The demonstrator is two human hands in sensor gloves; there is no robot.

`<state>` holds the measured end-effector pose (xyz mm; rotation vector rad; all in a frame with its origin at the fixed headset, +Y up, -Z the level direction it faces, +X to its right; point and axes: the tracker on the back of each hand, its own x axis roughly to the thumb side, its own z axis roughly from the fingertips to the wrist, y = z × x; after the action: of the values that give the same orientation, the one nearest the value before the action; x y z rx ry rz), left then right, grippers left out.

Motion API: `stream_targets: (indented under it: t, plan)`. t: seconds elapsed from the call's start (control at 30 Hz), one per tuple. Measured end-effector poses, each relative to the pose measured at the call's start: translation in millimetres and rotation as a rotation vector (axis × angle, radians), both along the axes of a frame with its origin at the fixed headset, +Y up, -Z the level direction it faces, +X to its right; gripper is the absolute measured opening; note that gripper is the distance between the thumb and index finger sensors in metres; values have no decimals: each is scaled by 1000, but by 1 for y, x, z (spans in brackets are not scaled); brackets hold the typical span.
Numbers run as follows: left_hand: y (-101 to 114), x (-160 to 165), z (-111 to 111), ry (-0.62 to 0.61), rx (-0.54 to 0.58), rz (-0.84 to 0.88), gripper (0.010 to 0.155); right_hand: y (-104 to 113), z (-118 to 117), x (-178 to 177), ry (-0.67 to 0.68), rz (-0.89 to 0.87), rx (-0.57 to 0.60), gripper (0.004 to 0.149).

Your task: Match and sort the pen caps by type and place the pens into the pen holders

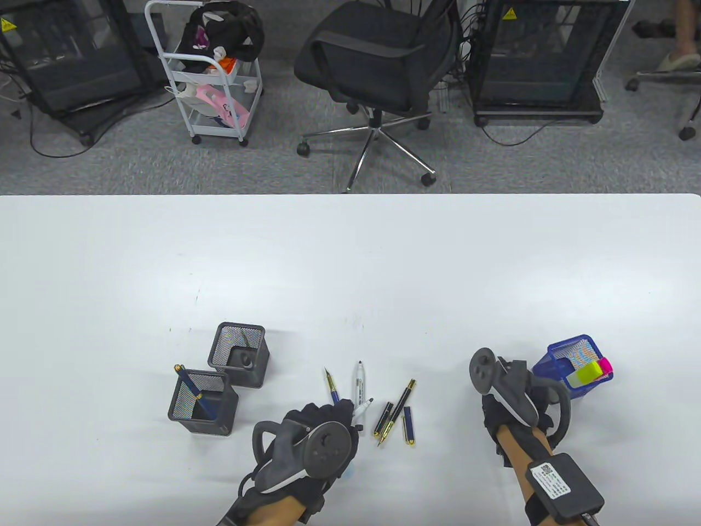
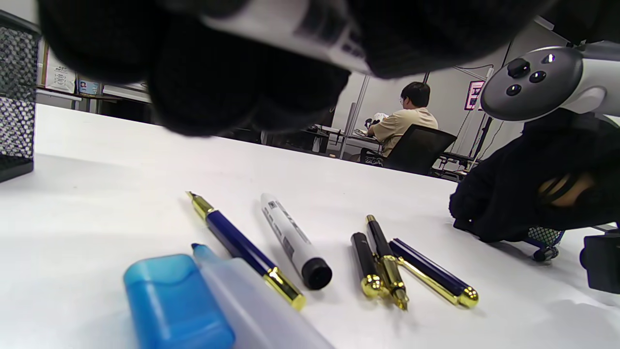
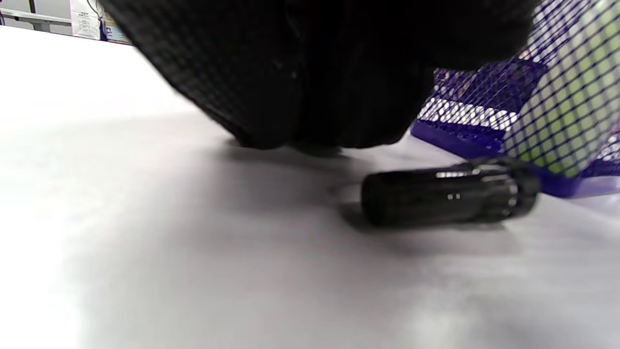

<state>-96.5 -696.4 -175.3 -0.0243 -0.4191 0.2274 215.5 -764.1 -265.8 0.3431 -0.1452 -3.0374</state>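
Table view: the left hand, at six o'clock on the table, has its grip closed round a white marker. At its one o'clock lie loose pens. The right hand sits at nine o'clock of the blue holder; its grip cannot be told.

Left wrist view: a blue highlighter lies nearest.

Right wrist view: a black cap lies beside the blue holder.

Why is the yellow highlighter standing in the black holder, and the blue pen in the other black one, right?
Not quite. The yellow highlighter sits in the blue mesh holder, not a black one, as the table view shows. The blue pen does stand in a black mesh holder.
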Motion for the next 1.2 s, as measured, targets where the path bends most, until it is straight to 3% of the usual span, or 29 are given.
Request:
stream_targets:
  t: [0.2,0.43,0.53,0.63,0.8,1.03,1.2]
  plan:
    - [-1,0,0,2,-5,-4,55,0,-1,2,-2,-49,-56,45]
    - [-1,-1,-1,6,-10,-8,55,-4,1,-5,63,71,-98,48]
    - [0,-2,-1,11,-11,-1,55,7,2,-4,67,3,-119,50]
    - [4,-5,-1,18,8,25,55,37,8,-11,131,-173,-33,51]
    - [10,-9,1,-1,46,70,54,80,31,-46,394,-341,99,49]
    - [15,-10,5,-43,79,97,53,98,65,-86,728,-412,233,49]
    - [16,-7,8,-100,83,108,52,103,79,-93,802,-447,310,47]
